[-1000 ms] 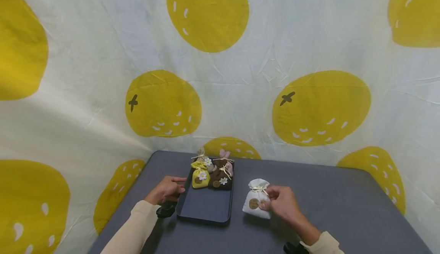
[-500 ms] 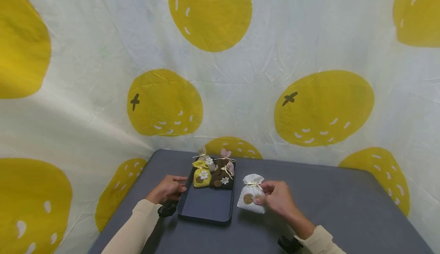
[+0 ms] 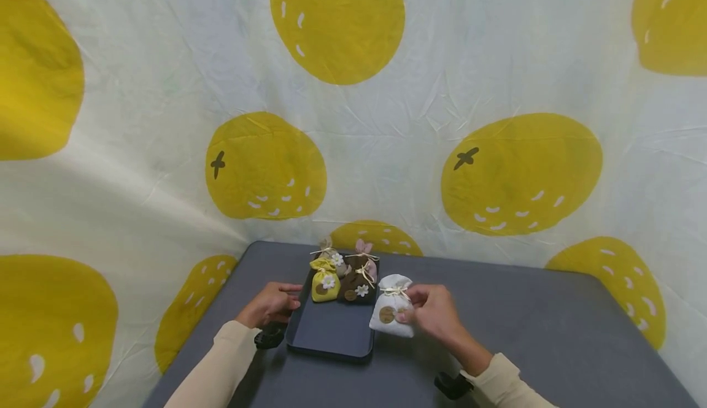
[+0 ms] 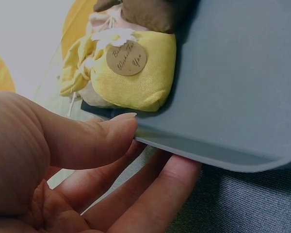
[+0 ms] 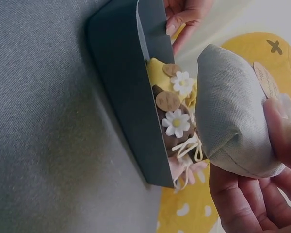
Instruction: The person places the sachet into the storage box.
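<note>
Between thumb and fingers, my right hand [image 3: 436, 311] holds a white drawstring pouch [image 3: 392, 313] with a round brown label, just off the tray's right rim. The right wrist view shows the pouch's underside [image 5: 233, 116] raised above the table. My left hand [image 3: 273, 305] pinches the left rim of a dark grey tray [image 3: 331, 331]; in the left wrist view its thumb [image 4: 99, 138] lies at the rim, with fingers underneath. In the tray's far half sit a yellow pouch [image 3: 324, 285], a dark brown pouch [image 3: 356, 288], and beige and pink ones behind, partly hidden.
The tray stands on a grey table [image 3: 508, 328]. Behind it hangs a white cloth [image 3: 381, 169] printed with yellow fruit, meeting the table's far edge. The tray's near half shows bare floor.
My right hand has carried the white pouch leftward and slightly away from me, from over the table to the tray's right rim. The left hand keeps its hold on the tray.
</note>
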Motion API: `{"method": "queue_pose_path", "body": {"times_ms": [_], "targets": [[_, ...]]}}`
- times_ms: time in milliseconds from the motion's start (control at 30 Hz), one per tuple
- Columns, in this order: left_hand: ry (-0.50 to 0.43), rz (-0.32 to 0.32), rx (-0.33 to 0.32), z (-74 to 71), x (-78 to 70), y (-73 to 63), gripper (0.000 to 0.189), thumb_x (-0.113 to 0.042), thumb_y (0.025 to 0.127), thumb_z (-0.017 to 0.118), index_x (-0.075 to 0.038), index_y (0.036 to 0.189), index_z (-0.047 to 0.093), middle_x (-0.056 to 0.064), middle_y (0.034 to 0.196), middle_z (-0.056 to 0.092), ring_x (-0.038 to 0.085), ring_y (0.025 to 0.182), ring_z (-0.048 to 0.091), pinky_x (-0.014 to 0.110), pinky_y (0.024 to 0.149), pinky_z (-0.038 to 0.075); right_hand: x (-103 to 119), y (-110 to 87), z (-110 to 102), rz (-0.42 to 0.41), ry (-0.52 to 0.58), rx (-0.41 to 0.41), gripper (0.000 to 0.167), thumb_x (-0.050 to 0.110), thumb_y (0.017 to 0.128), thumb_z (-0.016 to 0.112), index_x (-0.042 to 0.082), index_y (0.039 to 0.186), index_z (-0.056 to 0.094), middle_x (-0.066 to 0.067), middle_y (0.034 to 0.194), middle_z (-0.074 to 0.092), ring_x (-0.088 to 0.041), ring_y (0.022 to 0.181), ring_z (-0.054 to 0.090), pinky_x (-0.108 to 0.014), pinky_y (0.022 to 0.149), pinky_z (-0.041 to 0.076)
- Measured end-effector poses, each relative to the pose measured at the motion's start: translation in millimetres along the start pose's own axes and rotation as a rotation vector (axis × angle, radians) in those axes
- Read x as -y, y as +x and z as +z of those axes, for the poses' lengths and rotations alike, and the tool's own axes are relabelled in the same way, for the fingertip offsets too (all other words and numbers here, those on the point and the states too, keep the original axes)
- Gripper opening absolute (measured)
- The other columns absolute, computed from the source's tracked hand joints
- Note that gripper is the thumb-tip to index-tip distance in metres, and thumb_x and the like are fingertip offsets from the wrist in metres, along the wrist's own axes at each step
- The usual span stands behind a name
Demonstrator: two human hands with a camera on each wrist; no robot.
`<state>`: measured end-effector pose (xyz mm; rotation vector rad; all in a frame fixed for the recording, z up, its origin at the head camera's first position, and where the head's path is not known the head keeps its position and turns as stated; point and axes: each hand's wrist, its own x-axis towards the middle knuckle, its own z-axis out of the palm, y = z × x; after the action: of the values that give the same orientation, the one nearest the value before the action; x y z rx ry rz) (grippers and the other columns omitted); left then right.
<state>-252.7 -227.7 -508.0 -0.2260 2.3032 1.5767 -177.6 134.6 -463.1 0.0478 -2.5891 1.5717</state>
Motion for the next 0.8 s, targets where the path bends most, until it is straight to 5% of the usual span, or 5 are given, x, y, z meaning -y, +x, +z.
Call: {"method": "queue_pose_path", "body": {"times_ms": [800], "targets": [[0.018, 0.026, -0.017, 0.3, 4.3, 0.2, 0.054, 0.009, 0.089, 0.069, 0.000, 0.142, 0.062, 0.031, 0.138, 0.064, 0.036, 0.109, 0.074, 0.050, 0.078, 0.062, 17.7, 10.4, 26.4, -0.074, 0.030, 0.022, 0.025, -0.001, 0.063, 0.094, 0.005, 0.083, 0.080, -0.005, 0.071, 0.075, -0.011, 0.062, 0.059, -0.024, 0.059, 0.047]]}}
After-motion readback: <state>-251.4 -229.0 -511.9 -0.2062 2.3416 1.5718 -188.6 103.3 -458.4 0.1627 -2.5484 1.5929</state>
